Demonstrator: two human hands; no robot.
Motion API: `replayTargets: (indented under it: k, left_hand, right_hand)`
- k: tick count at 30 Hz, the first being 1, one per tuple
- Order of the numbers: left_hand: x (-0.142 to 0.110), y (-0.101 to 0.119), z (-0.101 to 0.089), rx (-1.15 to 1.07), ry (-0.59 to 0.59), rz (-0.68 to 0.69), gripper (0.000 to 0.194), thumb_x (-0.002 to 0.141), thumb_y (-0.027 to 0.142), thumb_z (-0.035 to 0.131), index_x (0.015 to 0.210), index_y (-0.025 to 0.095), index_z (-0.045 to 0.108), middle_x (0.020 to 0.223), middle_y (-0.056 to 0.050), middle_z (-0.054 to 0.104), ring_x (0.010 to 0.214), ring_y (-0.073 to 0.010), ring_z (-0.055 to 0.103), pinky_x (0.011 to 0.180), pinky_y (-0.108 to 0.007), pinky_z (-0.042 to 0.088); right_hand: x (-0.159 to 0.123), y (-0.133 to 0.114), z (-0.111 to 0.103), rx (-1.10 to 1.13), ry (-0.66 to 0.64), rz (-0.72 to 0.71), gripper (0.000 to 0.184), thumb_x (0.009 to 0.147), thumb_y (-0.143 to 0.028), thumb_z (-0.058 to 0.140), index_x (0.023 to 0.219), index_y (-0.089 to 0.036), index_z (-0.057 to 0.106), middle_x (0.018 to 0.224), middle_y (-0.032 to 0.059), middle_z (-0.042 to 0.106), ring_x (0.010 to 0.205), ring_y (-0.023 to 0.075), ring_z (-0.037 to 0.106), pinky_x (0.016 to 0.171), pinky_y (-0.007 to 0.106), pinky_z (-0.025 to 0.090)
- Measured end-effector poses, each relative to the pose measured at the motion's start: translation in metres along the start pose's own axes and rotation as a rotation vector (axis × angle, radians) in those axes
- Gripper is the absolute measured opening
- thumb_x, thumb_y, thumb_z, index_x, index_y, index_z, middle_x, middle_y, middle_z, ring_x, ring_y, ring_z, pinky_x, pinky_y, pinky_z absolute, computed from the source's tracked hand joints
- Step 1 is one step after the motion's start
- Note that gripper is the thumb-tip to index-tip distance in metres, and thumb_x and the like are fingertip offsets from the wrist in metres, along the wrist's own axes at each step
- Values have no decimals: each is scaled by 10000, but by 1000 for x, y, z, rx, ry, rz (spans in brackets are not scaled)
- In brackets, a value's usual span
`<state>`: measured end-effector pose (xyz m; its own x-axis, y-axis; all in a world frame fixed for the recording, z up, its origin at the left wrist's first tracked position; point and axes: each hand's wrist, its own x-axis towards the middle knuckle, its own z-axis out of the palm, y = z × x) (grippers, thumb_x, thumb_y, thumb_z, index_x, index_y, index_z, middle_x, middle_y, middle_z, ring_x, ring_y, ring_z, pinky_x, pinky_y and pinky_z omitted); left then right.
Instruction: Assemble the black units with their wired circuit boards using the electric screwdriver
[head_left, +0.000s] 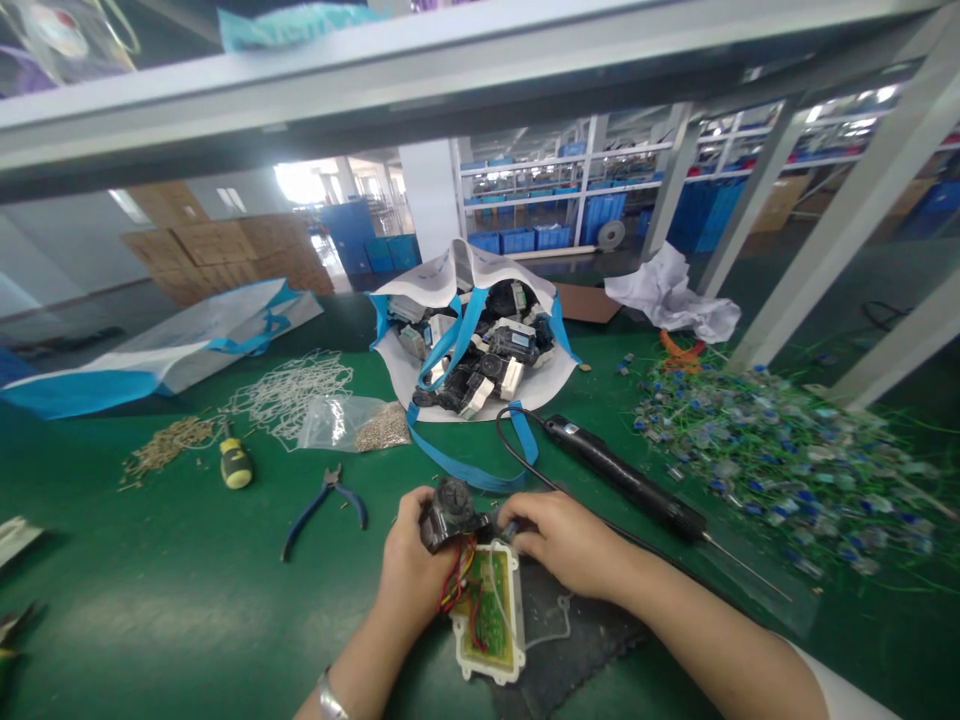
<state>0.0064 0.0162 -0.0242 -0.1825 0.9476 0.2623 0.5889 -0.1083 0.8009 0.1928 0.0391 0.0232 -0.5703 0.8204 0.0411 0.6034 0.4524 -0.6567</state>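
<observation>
My left hand (414, 560) is closed around a black plastic housing part (448, 512) with a round dial-like piece on top. Red, yellow and dark wires (455, 588) run from beneath it to a green circuit board (495, 610) in an open white casing (491, 672). Just right of the casing's upper end, my right hand (559, 535) has its fingers curled in a pinch; a small dark bit shows at the fingertips, too unclear to name. A thin pale sealing cord (564, 612) trails across the casing onto a dark mat (592, 655).
Ahead stands a white bag (397, 375) full of black-and-white devices. An electric screwdriver (622, 475) lies right, beside a heap of green-wired small parts (795, 460). Blue-handled pliers (328, 490), a yellow-black screwdriver (235, 464), screws (172, 440) and white cords (292, 385) lie left.
</observation>
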Motion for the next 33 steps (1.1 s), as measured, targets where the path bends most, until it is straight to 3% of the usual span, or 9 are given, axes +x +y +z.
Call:
replayTargets:
  k: [8,10,13,14,16,18,21,27,33]
  left_hand:
    - [11,-4,-12,173,25,-77,417,675,267,540,1064,154,442,986,-92,571,906,-239,553,804,-404,439]
    - [10,-5,-16,190,67,31,382,683,225,507,1055,147,463,1026,-101,556,966,-241,523,856,-413,409]
    - [4,0,-22,160,222,306,313,727,175,427,1033,158,487,1057,-99,537,1029,-225,484,922,-417,351]
    - [0,3,-24,149,214,395,304,750,196,422,1047,166,480,1065,-96,534,1039,-222,479,947,-428,319]
    - [-5,10,-25,167,40,532,431,752,352,498,1137,173,422,1110,-107,518,1071,-247,458,993,-478,223]
    - [-9,16,-25,232,-247,607,802,614,539,609,1252,158,307,1194,-147,466,1142,-306,388,1009,-534,118]
    - [-11,21,-24,311,-526,613,1119,442,585,696,1330,148,174,1282,-178,376,1218,-359,253,999,-561,109]
    - [-9,30,-22,370,-554,526,969,463,320,739,1295,232,250,1255,-85,418,1152,-300,318,1001,-492,171]
    - [-11,28,-18,339,-516,542,942,506,294,670,1314,197,197,1207,-101,443,1094,-288,349,986,-481,169]
  right_hand:
    - [1,-2,-7,119,-51,40,205,676,11,579,787,-161,584,599,-61,516,553,92,474,529,170,333]
    - [1,-2,-7,130,-45,47,198,676,14,575,776,-157,574,580,-64,499,535,90,458,518,171,323]
    - [1,-2,-7,137,-25,45,184,684,0,573,775,-159,561,604,-56,511,557,97,464,530,179,321]
    - [1,-2,-7,137,-14,44,176,688,-9,573,777,-160,556,619,-52,518,573,102,469,539,183,322]
    - [1,-2,-7,133,8,40,173,692,-17,569,780,-163,547,648,-46,530,603,109,477,557,189,324]
    - [1,-1,-7,128,21,32,180,694,-15,555,785,-170,541,670,-44,539,623,112,483,567,192,325]
    - [1,0,-6,120,37,23,177,702,-22,536,782,-180,533,656,-48,533,614,113,480,564,193,324]
    - [3,2,-2,95,107,45,145,702,-47,538,743,-184,514,647,-46,537,621,119,496,566,199,329]
    - [7,17,-18,46,293,184,70,790,-111,426,821,-170,447,607,-24,535,585,130,526,565,222,363]
